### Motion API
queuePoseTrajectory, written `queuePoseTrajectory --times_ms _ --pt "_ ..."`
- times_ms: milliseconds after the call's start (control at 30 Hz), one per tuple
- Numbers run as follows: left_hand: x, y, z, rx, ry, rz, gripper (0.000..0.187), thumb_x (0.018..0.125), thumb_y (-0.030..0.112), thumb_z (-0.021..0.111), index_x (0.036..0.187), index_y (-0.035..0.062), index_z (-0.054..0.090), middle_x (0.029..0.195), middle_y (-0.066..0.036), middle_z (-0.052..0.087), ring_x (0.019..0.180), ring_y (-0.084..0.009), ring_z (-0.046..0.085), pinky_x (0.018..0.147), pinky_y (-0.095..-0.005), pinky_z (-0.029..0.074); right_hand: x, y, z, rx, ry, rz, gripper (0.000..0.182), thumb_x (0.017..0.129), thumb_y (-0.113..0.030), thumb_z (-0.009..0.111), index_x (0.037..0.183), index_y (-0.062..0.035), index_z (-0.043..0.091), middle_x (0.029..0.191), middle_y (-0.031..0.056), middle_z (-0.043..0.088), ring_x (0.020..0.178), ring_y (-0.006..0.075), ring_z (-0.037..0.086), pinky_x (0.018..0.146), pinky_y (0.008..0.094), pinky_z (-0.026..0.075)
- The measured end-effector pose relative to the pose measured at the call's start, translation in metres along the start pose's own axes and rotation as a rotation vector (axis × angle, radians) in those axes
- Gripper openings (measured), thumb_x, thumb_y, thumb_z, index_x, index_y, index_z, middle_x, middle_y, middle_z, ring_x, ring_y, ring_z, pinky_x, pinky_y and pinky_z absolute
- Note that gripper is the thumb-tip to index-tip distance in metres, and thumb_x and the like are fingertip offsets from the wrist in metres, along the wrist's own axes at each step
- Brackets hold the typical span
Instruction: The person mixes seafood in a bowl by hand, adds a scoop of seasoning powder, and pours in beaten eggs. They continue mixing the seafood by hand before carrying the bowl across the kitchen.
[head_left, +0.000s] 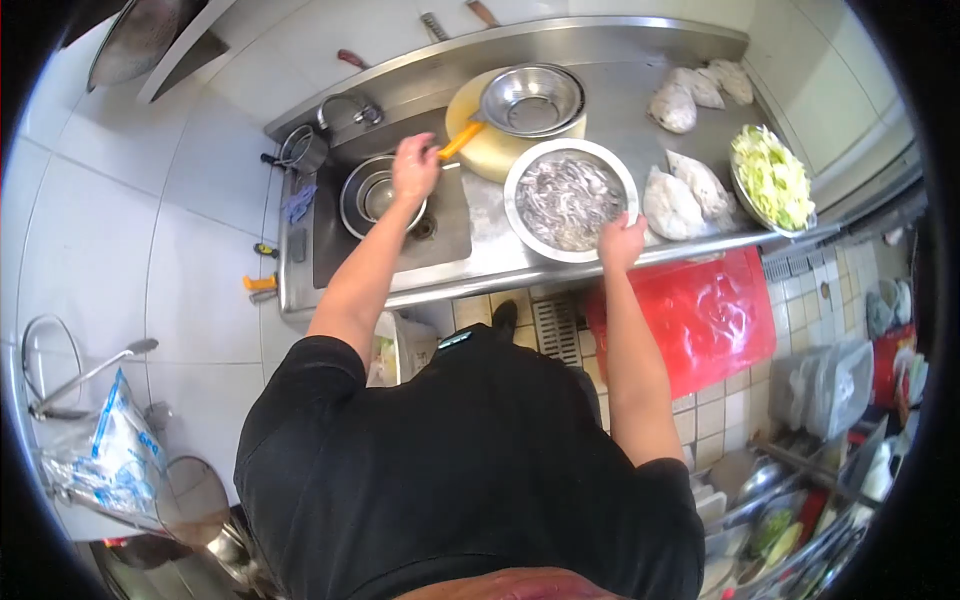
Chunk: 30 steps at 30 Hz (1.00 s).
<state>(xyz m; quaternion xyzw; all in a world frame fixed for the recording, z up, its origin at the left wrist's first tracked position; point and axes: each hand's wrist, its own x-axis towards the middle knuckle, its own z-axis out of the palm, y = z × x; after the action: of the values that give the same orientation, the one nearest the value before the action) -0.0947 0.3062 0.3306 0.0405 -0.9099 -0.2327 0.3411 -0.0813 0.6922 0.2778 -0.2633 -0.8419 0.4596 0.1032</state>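
A metal bowl [513, 205] full of small silvery pieces, perhaps fish or shrimp, rests at the front of the steel counter. My right hand [622, 243] grips its right rim. Over the right part of the sink, my left hand [415, 168] is raised, fingers partly curled beside the yellow handle [460, 141] of a strainer; whether it touches the handle is unclear. That strainer [531, 100] lies on a round, pale yellow board [465, 105] behind the bowl. Below my left hand, nested metal bowls [352, 196] sit in the sink [447, 215].
Several filled plastic bags [673, 204] lie right of the bowl, beside a bowl of cut cabbage [772, 178]. A faucet [368, 114] and a small pot [303, 149] are at the sink's back left. Red plastic [700, 320] lies below the counter's front edge.
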Motion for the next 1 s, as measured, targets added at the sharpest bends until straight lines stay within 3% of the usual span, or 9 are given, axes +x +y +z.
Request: queuePoseTrajectory --times_ms 67,133,233,333,367,467,800,933,1000 --pt "-0.042 -0.103 -0.024 0.19 -0.029 -0.205 0.04 0.085 0.022 0.07 0.121 0.0051 0.063 0.116 -0.019 0.065 0.103 -0.0358 0.064 0.091 -0.0436 0.051 0.001 0.0 0.001 -0.012 0.002 -0.012 0.04 0.096 -0.029 0.052 0.126 -0.0027 0.051 0.102 0.0296 0.068 0.1 0.0489 0.063 0.088 0.0543 0.047" --pt "-0.102 -0.226 -0.054 0.22 -0.75 -0.739 0.046 0.082 0.028 0.068 0.121 0.0027 0.065 0.12 -0.024 0.066 0.107 -0.0342 0.065 0.091 -0.0444 0.052 0.001 -0.001 0.003 -0.026 0.021 -0.026 0.04 0.096 -0.029 0.052 0.126 -0.002 0.051 0.102 0.0305 0.067 0.101 0.049 0.063 0.088 0.0541 0.047" --pt "-0.16 -0.259 -0.106 0.797 -1.384 -0.531 0.041 0.082 0.03 0.069 0.113 0.0038 0.07 0.098 -0.016 0.073 0.081 -0.0298 0.069 0.075 -0.0425 0.057 0.003 0.005 0.007 -0.043 0.029 -0.074 0.042 0.096 -0.029 0.052 0.126 -0.0001 0.051 0.105 0.0315 0.066 0.101 0.0501 0.062 0.088 0.054 0.047" --pt "-0.167 -0.263 -0.099 0.264 -0.923 -1.04 0.037 0.082 0.03 0.07 0.111 0.0067 0.071 0.089 -0.01 0.073 0.071 -0.0224 0.067 0.069 -0.0364 0.058 0.002 0.006 0.01 -0.064 0.065 -0.142 0.041 0.097 -0.029 0.052 0.124 0.0008 0.052 0.104 0.0305 0.066 0.101 0.0509 0.061 0.088 0.0541 0.047" --pt "-0.169 -0.262 -0.097 0.143 -0.722 -0.983 0.032 0.085 0.036 0.069 0.093 0.0062 0.075 0.083 -0.01 0.072 0.068 -0.021 0.069 0.066 -0.0349 0.057 0.003 0.009 0.012 -0.122 0.068 -0.129 0.042 0.097 -0.03 0.052 0.125 0.0019 0.051 0.106 0.03 0.066 0.101 0.0503 0.061 0.087 0.0538 0.047" --pt "-0.146 -0.28 -0.067 0.025 -0.506 -1.009 0.031 0.09 0.037 0.067 0.096 0.0078 0.072 0.079 -0.007 0.069 0.064 -0.0185 0.066 0.062 -0.0326 0.055 0.007 0.011 0.014 -0.128 0.072 -0.162 0.04 0.098 -0.029 0.051 0.123 0.002 0.053 0.107 0.0308 0.065 0.1 0.0493 0.062 0.086 0.0519 0.047" --pt "0.046 -0.403 0.031 -0.812 -0.166 -1.124 0.021 0.098 0.03 0.061 0.117 0.0191 0.059 0.105 -0.001 0.066 0.072 -0.0148 0.066 0.058 -0.0288 0.052 0.014 0.027 0.017 -0.414 0.157 -0.243 0.046 0.098 -0.033 0.05 0.128 0.0017 0.054 0.115 0.0322 0.064 0.108 0.0492 0.06 0.092 0.0506 0.047" --pt "0.112 -0.43 0.054 -0.901 -0.195 -1.077 0.066 0.095 0.041 0.065 0.148 0.0242 0.028 0.134 -0.007 0.054 0.089 -0.0209 0.067 0.068 -0.0338 0.054 0.0 -0.004 0.019 -0.437 0.186 -0.178 0.043 0.099 -0.034 0.05 0.125 -0.0002 0.056 0.107 0.0336 0.065 0.102 0.0512 0.062 0.087 0.0523 0.048" --pt "0.129 -0.436 0.057 -0.949 -0.263 -1.048 0.067 0.095 0.037 0.067 0.148 0.026 0.028 0.135 -0.006 0.053 0.095 -0.0215 0.065 0.076 -0.0344 0.053 0.0 -0.003 0.021 -0.528 0.249 -0.1 0.043 0.099 -0.036 0.05 0.124 -0.0014 0.057 0.104 0.0329 0.065 0.1 0.0509 0.062 0.085 0.0535 0.048"
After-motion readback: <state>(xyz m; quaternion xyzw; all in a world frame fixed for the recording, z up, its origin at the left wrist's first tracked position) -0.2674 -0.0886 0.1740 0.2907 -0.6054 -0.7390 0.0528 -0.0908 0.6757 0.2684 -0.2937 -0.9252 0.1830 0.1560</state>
